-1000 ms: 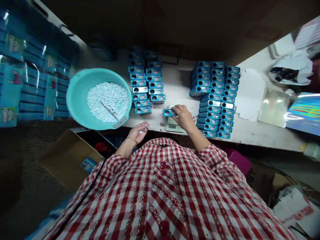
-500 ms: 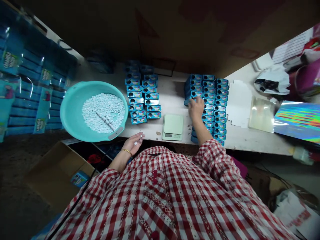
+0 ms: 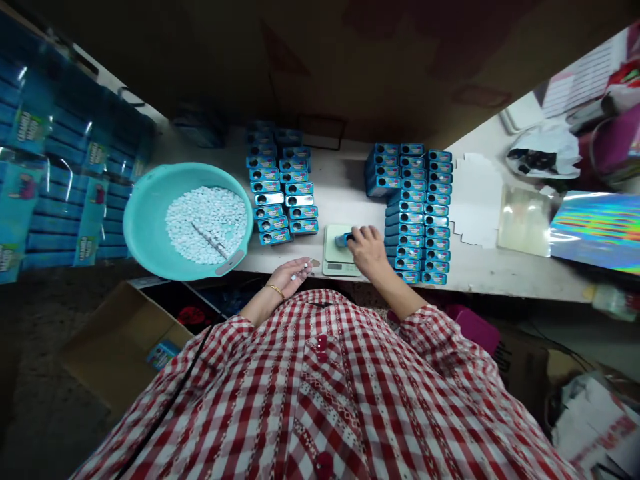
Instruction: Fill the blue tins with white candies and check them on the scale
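My right hand [image 3: 369, 252] grips a small blue tin [image 3: 343, 239] over the plate of a pale green kitchen scale [image 3: 333, 251]; my fingers hide part of the tin. Just left of the scale, my left hand [image 3: 291, 275] is turned palm up with fingers loosely curled, and a few small white candies [image 3: 306, 266] rest in it. Farther left stands a turquoise basin [image 3: 143, 223] of white candies [image 3: 193, 213], with a slim, patterned strip lying on top. Rows of blue tins [image 3: 413, 219] stand right of the scale.
More blue tins [image 3: 274, 223] stand in two columns between basin and scale. A large cardboard box [image 3: 350, 67] walls off the back. Clear packs of blue tins [image 3: 55, 200] are stacked at far left. An opened carton [image 3: 115, 340] sits below the table's left edge. White paper [image 3: 477, 200] lies right.
My right hand has moved from the right-hand tin rows to the scale, bringing a blue tin. My left hand has shifted right toward the scale, candies still in it.
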`<state>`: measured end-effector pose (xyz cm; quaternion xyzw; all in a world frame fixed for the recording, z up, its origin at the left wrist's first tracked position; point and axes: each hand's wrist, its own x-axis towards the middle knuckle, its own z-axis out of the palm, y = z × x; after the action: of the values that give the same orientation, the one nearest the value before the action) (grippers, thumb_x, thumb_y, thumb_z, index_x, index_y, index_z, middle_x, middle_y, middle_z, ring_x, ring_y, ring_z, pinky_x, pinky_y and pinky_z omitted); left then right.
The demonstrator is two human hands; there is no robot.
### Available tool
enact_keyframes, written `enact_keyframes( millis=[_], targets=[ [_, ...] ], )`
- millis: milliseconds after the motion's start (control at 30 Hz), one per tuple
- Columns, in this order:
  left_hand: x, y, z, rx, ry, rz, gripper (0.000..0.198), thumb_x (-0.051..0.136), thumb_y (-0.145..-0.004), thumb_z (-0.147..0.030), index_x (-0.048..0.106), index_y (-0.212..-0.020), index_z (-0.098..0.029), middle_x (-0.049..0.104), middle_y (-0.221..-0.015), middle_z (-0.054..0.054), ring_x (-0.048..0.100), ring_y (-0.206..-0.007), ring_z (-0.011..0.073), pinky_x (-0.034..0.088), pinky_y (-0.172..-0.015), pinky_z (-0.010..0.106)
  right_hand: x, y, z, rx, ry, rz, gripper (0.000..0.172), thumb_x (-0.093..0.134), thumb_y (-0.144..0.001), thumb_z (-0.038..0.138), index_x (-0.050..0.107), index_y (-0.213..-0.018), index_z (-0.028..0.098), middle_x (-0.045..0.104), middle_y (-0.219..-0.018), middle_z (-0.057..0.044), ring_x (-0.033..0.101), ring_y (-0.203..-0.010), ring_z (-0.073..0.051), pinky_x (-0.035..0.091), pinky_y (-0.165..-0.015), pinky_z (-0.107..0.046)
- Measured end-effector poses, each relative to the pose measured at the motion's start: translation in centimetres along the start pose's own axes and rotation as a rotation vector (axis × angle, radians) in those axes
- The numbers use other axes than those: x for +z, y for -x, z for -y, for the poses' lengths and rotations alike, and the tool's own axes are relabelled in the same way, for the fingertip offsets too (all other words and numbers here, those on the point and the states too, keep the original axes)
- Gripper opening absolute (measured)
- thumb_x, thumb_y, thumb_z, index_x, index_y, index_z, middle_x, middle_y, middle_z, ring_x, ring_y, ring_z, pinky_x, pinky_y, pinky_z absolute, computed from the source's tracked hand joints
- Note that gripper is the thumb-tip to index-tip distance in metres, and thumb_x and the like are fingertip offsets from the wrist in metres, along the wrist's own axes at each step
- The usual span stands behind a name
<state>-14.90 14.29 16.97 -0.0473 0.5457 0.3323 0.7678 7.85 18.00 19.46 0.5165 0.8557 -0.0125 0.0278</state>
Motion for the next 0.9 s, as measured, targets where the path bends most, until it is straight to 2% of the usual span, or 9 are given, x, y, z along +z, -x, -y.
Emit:
enact_keyframes(
  millis=[67,133,267,367,467,600,700,800,900],
  targets=[
    [0.6,-0.1,0.2,0.001,-0.022,0.04,0.02,0.048,-0.077,0.006,0.063,-0.085,-0.004,0.068,-0.072,0.011,0.063,-0.059,0.0087,0.049,-0.051,0.012,0.2,0.5,1.7,-0.012,-0.042,0.042,0.024,0.044,-0.086,0.012,0.068,-0.086,0.016,0.058,-0.111,-0.012,0.045,-0.096,-0.024,0.03,-0.094,-0.042],
    [1.0,-0.2,0.4,-0.003,-0.037,0.063,0.02,0.048,-0.077,0.006,0.063,-0.086,-0.003,0.068,-0.072,0.011,0.063,-0.058,0.0084,0.048,-0.049,0.012,0.6,1.0,2.2,0.007,-0.088,0.036,0.023,0.045,-0.087,0.014,0.068,-0.09,0.017,0.059,-0.111,-0.012,0.047,-0.095,-0.024,0.032,-0.093,-0.041],
    [1.1,-0.1,0.6,-0.012,-0.046,0.061,0.02,0.05,-0.076,0.006,0.064,-0.086,-0.004,0.068,-0.071,0.01,0.063,-0.059,0.0084,0.049,-0.051,0.012,1.1,2.5,0.8,0.114,-0.258,-0.106,0.028,0.045,-0.09,0.02,0.061,-0.113,0.018,0.057,-0.116,-0.011,0.048,-0.1,-0.022,0.038,-0.089,-0.036],
    [0.8,-0.1,0.9,-0.013,-0.047,0.044,0.019,0.05,-0.076,0.006,0.064,-0.085,-0.004,0.068,-0.071,0.01,0.063,-0.059,0.0084,0.05,-0.053,0.012,1.6,3.0,-0.3,0.196,-0.334,-0.153,0.031,0.039,-0.092,0.018,0.061,-0.114,0.017,0.059,-0.11,-0.011,0.05,-0.097,-0.021,0.041,-0.085,-0.033],
    [0.6,-0.2,1.1,-0.011,-0.049,0.03,0.019,0.05,-0.077,0.006,0.064,-0.085,-0.004,0.068,-0.071,0.01,0.064,-0.06,0.0085,0.051,-0.054,0.012,2.3,2.5,-0.4,0.191,-0.32,-0.1,0.031,0.039,-0.091,0.014,0.062,-0.112,0.016,0.06,-0.106,-0.01,0.05,-0.093,-0.021,0.042,-0.082,-0.032],
    [0.4,0.0,1.1,-0.001,-0.048,0.013,0.024,0.05,-0.076,0.006,0.064,-0.092,-0.004,0.068,-0.071,0.01,0.063,-0.061,0.0087,0.051,-0.056,0.013,2.8,1.0,1.2,0.104,-0.289,0.008,0.03,0.04,-0.089,0.012,0.064,-0.107,0.014,0.061,-0.1,-0.012,0.049,-0.089,-0.022,0.041,-0.081,-0.032],
    [0.3,0.1,1.1,-0.004,-0.045,-0.005,0.028,0.049,-0.076,0.006,0.063,-0.099,-0.003,0.068,-0.071,0.01,0.063,-0.06,0.0088,0.051,-0.057,0.013,2.5,0.3,2.1,0.058,-0.309,0.035,0.03,0.04,-0.09,0.012,0.065,-0.107,0.016,0.062,-0.101,-0.011,0.05,-0.088,-0.021,0.041,-0.082,-0.032],
    [0.1,0.2,1.0,-0.013,-0.043,-0.006,0.03,0.049,-0.077,0.005,0.063,-0.102,-0.003,0.068,-0.071,0.01,0.063,-0.061,0.0092,0.051,-0.058,0.014,1.7,0.5,2.2,0.086,-0.376,-0.028,0.029,0.04,-0.091,0.016,0.065,-0.107,0.017,0.063,-0.102,-0.01,0.051,-0.088,-0.02,0.042,-0.082,-0.031],
    [-0.1,0.3,1.0,-0.026,-0.037,0.064,0.027,0.047,-0.078,0.002,0.064,-0.098,-0.004,0.069,-0.077,0.012,0.065,-0.067,0.0118,0.053,-0.064,0.018,0.8,1.7,2.6,0.169,-0.452,-0.15,0.031,0.037,-0.093,0.02,0.065,-0.106,0.016,0.063,-0.101,-0.01,0.052,-0.092,-0.02,0.042,-0.084,-0.032]
  ],
)
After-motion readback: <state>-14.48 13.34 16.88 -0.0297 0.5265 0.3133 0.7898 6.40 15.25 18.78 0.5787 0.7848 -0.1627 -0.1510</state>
